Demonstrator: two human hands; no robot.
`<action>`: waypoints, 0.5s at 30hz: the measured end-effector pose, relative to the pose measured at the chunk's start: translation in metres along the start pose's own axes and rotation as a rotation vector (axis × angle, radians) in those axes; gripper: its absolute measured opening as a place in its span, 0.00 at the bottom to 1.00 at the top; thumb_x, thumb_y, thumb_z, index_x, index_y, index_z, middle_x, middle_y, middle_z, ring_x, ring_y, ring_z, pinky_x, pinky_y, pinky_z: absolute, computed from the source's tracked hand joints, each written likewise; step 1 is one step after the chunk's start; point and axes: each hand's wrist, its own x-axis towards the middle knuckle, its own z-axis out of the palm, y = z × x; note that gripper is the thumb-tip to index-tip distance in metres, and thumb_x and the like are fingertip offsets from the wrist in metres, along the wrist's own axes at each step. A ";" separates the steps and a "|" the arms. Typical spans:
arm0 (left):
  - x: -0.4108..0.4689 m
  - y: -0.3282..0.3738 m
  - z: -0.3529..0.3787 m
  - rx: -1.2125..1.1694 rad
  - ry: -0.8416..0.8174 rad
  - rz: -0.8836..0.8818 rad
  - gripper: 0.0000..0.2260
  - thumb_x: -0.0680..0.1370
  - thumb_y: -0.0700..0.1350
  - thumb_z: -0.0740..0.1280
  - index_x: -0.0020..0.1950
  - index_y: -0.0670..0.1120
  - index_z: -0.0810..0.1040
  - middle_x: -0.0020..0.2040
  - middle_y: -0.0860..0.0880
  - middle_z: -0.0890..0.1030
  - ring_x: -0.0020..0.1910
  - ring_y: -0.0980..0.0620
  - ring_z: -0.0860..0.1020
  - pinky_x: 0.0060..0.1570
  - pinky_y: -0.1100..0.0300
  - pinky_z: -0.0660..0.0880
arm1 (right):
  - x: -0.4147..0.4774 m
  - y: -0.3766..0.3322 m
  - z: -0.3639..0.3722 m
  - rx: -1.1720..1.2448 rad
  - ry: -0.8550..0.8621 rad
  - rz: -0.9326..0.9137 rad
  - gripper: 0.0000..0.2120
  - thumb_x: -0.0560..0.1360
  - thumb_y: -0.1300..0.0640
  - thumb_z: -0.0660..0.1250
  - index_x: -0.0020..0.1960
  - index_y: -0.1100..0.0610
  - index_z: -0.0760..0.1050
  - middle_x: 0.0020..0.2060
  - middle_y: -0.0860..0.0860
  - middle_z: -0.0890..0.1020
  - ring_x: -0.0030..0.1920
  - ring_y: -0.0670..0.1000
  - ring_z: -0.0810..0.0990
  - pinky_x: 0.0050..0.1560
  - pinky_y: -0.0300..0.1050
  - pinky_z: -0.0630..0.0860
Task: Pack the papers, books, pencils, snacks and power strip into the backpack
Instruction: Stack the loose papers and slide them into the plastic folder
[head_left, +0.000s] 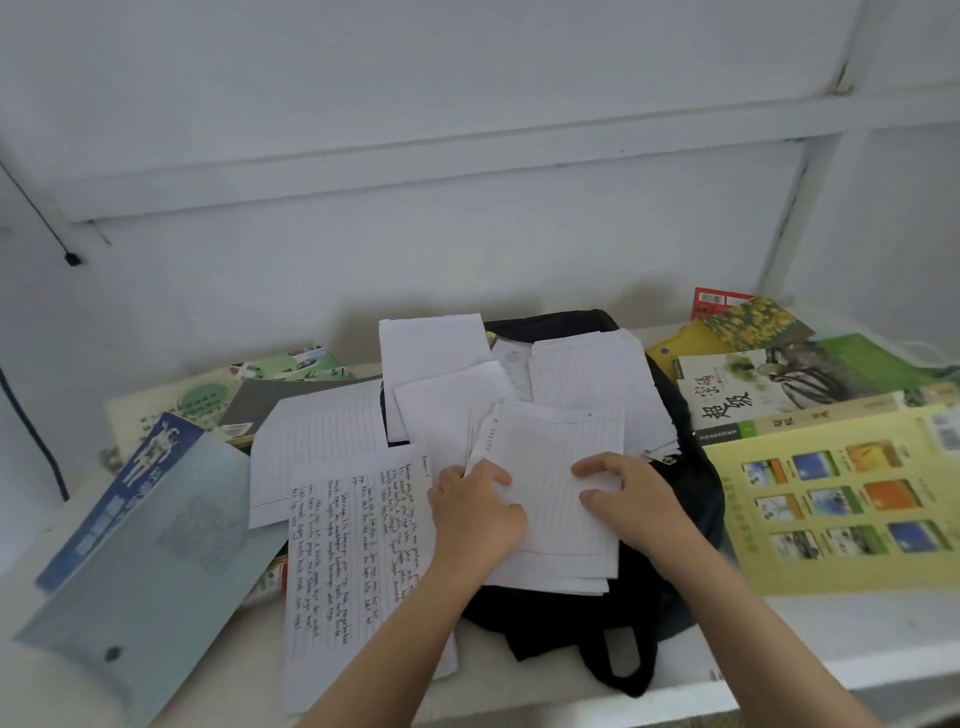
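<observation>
I read the left hand (475, 514) pinching the paper stack (556, 493) on top of the backpack (693, 499), likely squaring sheets to slide in, right hand (636, 506) bent-fingered on it, grip or press I cannot tell, books (831, 499) beside backpack.

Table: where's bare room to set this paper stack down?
Bare table at the front edge, right of the backpack strap, below the yellow book. A narrow strip left of the blue folder. Elsewhere crowded with papers and books.
</observation>
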 end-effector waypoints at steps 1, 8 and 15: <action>0.002 0.000 -0.001 -0.049 0.014 -0.001 0.14 0.73 0.41 0.64 0.56 0.53 0.73 0.60 0.47 0.66 0.61 0.45 0.67 0.62 0.58 0.65 | -0.001 0.000 0.000 0.005 0.016 -0.011 0.13 0.74 0.65 0.62 0.52 0.49 0.76 0.47 0.42 0.70 0.46 0.42 0.71 0.36 0.27 0.65; -0.007 0.007 -0.020 -0.434 0.076 0.142 0.11 0.75 0.34 0.62 0.49 0.48 0.77 0.43 0.59 0.75 0.26 0.66 0.72 0.23 0.76 0.66 | -0.018 -0.012 -0.001 0.206 0.202 -0.132 0.16 0.74 0.68 0.59 0.50 0.49 0.75 0.45 0.39 0.75 0.28 0.47 0.70 0.26 0.32 0.68; -0.021 -0.033 -0.065 -0.467 0.194 0.165 0.14 0.74 0.35 0.65 0.50 0.53 0.79 0.53 0.61 0.74 0.38 0.75 0.72 0.32 0.76 0.69 | -0.035 -0.028 0.035 0.253 0.059 -0.240 0.15 0.74 0.67 0.62 0.51 0.49 0.77 0.46 0.38 0.77 0.39 0.55 0.75 0.46 0.48 0.77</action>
